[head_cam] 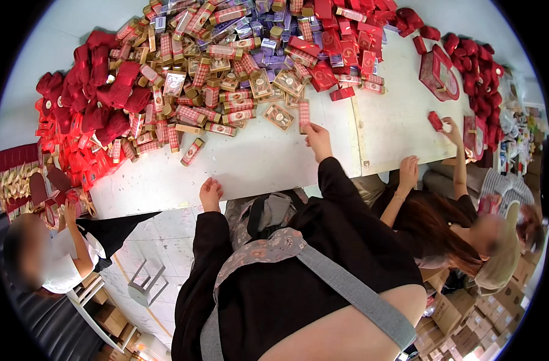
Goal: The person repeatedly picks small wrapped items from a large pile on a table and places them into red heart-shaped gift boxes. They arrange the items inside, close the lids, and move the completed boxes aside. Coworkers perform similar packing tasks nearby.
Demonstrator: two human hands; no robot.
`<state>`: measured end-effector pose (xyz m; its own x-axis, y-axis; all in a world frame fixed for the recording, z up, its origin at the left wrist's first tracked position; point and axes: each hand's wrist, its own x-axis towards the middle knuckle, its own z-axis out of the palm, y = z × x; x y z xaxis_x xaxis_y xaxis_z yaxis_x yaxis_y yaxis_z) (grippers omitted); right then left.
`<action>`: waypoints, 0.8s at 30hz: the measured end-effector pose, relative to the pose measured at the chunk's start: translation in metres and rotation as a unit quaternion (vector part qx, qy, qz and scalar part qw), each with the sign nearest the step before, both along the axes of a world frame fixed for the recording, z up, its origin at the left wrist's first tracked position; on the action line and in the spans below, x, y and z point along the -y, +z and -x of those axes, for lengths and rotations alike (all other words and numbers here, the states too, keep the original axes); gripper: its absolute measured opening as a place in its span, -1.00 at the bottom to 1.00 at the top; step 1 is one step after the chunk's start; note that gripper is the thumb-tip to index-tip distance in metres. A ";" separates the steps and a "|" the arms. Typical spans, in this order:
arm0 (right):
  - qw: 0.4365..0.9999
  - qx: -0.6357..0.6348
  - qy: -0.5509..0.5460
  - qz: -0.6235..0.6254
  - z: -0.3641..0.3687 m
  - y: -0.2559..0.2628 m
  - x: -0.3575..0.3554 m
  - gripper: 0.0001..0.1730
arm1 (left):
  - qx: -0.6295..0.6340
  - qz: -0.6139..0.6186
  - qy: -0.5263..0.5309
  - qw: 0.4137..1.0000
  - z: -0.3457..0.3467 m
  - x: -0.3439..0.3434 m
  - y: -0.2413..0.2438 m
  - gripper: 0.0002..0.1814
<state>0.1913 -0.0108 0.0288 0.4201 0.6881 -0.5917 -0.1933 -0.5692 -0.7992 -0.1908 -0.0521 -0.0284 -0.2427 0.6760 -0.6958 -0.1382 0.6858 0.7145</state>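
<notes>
Before me on a white table (256,171) lies a wide heap of small packaged goods. My right hand (318,141) holds the lower end of a red-patterned narrow box (304,113) at the heap's near edge. Left of that box lies a flat gold-brown box with a rabbit-like picture (278,117). My left hand (211,190) rests at the table's front edge, fingers loosely curled, with nothing visible in it. One red-patterned tube with a gold cap (192,151) lies apart, up and left of my left hand. Purple boxes (274,62) lie in the middle of the heap.
Dark red knitted items (94,85) and bright red packets (83,158) are piled at left, red boxes (331,43) at upper right. A person (437,221) at my right holds a small red item (434,121) near red cases (439,74). Another person (67,261) works at left; a stool (146,289) stands on the floor.
</notes>
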 end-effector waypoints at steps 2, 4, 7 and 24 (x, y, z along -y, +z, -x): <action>0.994 -0.050 0.054 -0.076 0.026 0.037 -0.021 -0.55 | 0.002 -0.001 -0.006 1.000 -0.007 0.004 -0.003 -0.59; 0.970 -0.141 0.065 -0.185 0.053 0.060 -0.058 -0.53 | 0.011 -0.019 -0.006 1.000 -0.014 0.006 -0.006 -0.58; 0.947 -0.222 0.025 -0.232 0.062 0.078 -0.087 -0.52 | 0.007 -0.046 -0.035 0.998 -0.019 0.008 -0.009 -0.58; 0.919 0.321 0.048 -0.224 -0.054 0.014 -0.109 -0.75 | -0.082 -0.025 0.026 0.996 0.034 0.034 -0.024 -0.51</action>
<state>0.2455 0.0983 0.0433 0.5077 0.8546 0.1087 0.4344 -0.1450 -0.8890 -0.2252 -0.0865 -0.0524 -0.3852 0.6920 -0.6105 -0.0512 0.6445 0.7629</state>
